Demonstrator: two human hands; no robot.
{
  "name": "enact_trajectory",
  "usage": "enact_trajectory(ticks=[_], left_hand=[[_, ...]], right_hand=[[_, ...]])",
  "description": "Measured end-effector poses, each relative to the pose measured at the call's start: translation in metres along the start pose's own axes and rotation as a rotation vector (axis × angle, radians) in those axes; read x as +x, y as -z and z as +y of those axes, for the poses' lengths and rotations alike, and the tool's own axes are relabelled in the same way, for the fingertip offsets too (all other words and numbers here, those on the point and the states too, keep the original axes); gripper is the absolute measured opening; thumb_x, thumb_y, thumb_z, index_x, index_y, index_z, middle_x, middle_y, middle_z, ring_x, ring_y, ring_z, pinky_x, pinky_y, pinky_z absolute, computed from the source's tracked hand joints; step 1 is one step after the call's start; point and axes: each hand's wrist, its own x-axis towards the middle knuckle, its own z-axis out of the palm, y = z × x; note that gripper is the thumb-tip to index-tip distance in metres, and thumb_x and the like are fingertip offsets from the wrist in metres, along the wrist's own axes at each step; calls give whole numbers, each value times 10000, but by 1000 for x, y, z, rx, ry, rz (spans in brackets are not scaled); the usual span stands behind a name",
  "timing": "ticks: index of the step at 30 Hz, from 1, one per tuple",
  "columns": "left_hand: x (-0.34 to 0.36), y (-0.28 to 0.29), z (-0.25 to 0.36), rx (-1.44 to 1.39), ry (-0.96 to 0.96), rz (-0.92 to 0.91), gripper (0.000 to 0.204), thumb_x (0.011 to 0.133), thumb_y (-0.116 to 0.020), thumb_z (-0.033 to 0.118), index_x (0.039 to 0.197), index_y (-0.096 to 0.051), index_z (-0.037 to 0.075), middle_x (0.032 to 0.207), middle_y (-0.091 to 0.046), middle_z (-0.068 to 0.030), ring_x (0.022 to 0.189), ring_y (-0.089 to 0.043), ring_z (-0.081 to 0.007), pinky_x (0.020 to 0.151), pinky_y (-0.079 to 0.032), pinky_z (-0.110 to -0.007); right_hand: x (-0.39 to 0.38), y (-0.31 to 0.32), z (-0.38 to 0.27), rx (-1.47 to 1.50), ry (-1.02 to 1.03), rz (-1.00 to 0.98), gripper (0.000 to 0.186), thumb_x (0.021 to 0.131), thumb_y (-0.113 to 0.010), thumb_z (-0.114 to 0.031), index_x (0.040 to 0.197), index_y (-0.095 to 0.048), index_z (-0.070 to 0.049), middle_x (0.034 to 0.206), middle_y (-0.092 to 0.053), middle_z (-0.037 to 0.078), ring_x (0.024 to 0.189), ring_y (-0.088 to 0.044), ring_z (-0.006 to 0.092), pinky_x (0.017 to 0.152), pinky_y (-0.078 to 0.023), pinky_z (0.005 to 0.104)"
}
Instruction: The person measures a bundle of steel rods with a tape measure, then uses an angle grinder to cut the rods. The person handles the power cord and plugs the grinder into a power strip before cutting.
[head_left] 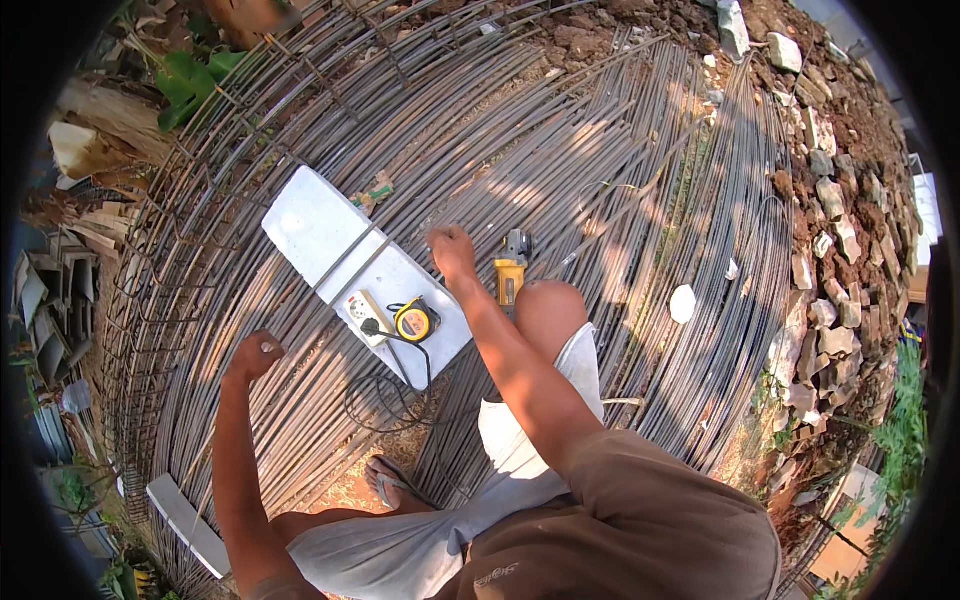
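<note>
My left hand (258, 356) is curled closed above the steel rods (270, 420), left of a white board (320, 222). A small pale spot shows at its fingers; what they hold, if anything, I cannot make out. My right hand (451, 252) is closed too, just past the board's right edge, its grip hidden. Two short rods (350, 262) lie across the board. A yellow and black tape measure (416, 320) rests on it beside a white socket strip (362, 317) with a black plug (371, 327) in it. A yellow power tool (509, 277) stands by my right knee.
Tied rebar cages (150, 290) curve along the left. A black cord (385, 405) coils below the board, near my sandalled foot (388, 480). Broken stones (838, 340) and soil line the right side. A white disc-like piece (683, 304) lies on the rods.
</note>
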Motion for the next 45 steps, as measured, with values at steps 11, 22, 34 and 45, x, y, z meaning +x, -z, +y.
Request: enact_trajectory(ticks=[11, 22, 34, 45], left_hand=[[-87, -45, -103, 159, 62, 217, 655, 972, -839, 501, 1484, -700, 117, 1687, -485, -288, 1591, -397, -491, 1316, -289, -599], [-51, -75, -174, -159, -220, 415, 587, 821, -979, 431, 1044, -621, 22, 992, -638, -185, 931, -641, -428, 845, -522, -551], [-57, -47, -212, -337, -229, 381, 597, 709, -1046, 305, 1086, -646, 73, 1055, -652, -203, 1015, -667, -442, 885, -534, -560], [-71, -41, -217, -369, -214, 324, 722, 646, -1078, 382, 1184, -703, 80, 1118, -648, -189, 1099, -656, -425, 963, -541, -549]], right_hand=[[45, -46, -4, -75, 0, 89, 399, 959, -631, -292, 822, -767, 58, 727, -752, 217, 677, -774, 369, 752, -611, 479], [78, -116, 38, -611, -9, 296, 472, 1026, -623, -305, 1280, -720, 81, 1269, -751, 373, 1158, -763, 508, 1016, -605, 561], [4, -216, -2, -752, 185, 635, 481, 1049, -565, -364, 1221, -747, 47, 1232, -757, 366, 1214, -725, 536, 1058, -567, 571], [26, -193, 24, -735, 163, 385, 358, 998, -576, -241, 1075, -768, 51, 1167, -770, 317, 1119, -739, 479, 979, -580, 549]])
